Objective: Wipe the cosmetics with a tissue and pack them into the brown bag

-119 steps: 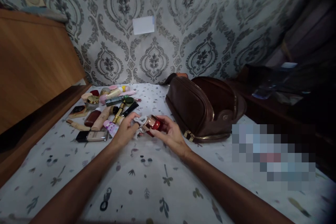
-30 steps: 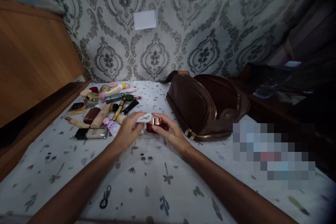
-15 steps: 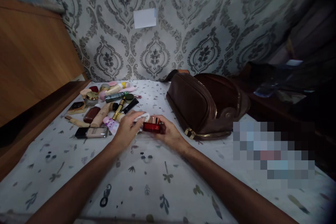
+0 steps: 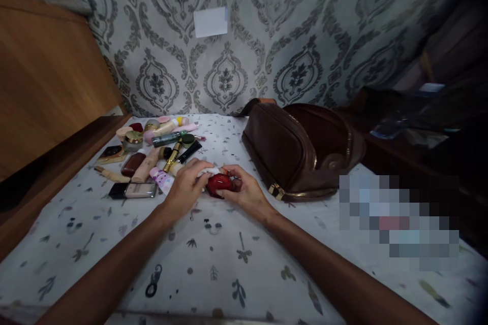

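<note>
Damask wallpaper (image 4: pixel 267 35), wooden panel (image 4: pixel 46 76), dim light

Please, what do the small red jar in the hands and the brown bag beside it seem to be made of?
Red jar: glass or glossy plastic, I cannot tell which; its rounded surface shines. Brown bag: leather or imitation leather, matte with soft creases; its zipper looks like gold-coloured metal.
</note>
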Available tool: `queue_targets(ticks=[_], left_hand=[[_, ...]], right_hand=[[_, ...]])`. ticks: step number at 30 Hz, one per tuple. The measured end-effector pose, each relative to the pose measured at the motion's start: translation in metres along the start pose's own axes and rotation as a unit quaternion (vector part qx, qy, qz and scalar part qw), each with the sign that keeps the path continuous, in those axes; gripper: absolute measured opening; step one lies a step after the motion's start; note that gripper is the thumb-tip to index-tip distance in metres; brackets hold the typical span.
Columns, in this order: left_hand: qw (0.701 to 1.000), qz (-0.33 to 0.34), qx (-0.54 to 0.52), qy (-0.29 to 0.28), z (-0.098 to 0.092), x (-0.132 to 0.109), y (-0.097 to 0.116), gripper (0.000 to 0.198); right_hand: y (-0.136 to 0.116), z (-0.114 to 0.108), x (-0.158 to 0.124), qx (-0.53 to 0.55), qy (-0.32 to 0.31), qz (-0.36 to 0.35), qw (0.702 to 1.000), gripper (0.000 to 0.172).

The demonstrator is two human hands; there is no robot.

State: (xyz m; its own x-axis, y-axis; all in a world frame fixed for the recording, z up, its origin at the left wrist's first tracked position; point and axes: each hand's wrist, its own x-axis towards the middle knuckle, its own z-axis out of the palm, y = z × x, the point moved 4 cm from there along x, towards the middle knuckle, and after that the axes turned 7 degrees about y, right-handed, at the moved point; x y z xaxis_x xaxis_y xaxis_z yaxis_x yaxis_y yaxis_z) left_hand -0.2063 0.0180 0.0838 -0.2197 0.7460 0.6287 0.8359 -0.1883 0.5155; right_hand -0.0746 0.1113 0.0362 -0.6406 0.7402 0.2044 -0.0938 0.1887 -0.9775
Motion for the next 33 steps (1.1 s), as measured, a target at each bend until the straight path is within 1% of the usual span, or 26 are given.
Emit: queue_targets(ticks=[3,7,11,16,22,24,27,29,31,33], left_hand=[[1.0,-0.001,-0.005,-0.01,0.0,0.0,0.0,0.02],[1.0,-0.003,-0.021,-0.013,-0.001,0.001,0.002,0.02],[0.998,-0.018,-0.046,-0.024,-0.002,0.003,-0.001,0.02],[0.994,-0.029,-0.086,-0.062,-0.004,0.006,-0.008,0.02],[0.986,-0.013,-0.115,-0.12,-0.009,0.008,-0.015,0.021],[0.985,-0.01,-0.114,-0.125,-0.01,0.008,-0.015,0.021],[0.988,-0.013,-0.104,-0.118,-0.009,0.007,-0.014,0.021],[0.989,-0.019,-0.097,-0.111,-0.009,0.007,-0.014,0.022],[0.991,-0.032,-0.088,-0.1,-0.008,0.006,-0.015,0.022],[0.992,-0.049,-0.076,-0.087,-0.009,0.006,-0.015,0.022]], right_hand=[[0.003,-0.001,0.001,0.008,0.002,0.007,1.0,0.048],[0.005,-0.003,0.002,0.016,0.024,0.019,0.999,0.05],[0.006,-0.003,0.002,0.017,0.03,0.036,0.999,0.051],[0.006,-0.004,0.003,0.016,0.036,0.032,0.999,0.05],[0.007,-0.005,0.003,0.011,0.033,0.032,0.999,0.049],[0.008,-0.005,0.003,-0.004,0.034,0.021,0.999,0.05],[0.007,-0.003,0.003,-0.043,0.03,-0.026,0.998,0.05],[0.008,-0.002,0.002,-0.086,0.031,-0.052,0.994,0.056],[0.007,-0.002,0.0,-0.139,0.036,-0.061,0.988,0.062],[0.006,-0.002,-0.001,-0.188,0.037,-0.068,0.979,0.061]])
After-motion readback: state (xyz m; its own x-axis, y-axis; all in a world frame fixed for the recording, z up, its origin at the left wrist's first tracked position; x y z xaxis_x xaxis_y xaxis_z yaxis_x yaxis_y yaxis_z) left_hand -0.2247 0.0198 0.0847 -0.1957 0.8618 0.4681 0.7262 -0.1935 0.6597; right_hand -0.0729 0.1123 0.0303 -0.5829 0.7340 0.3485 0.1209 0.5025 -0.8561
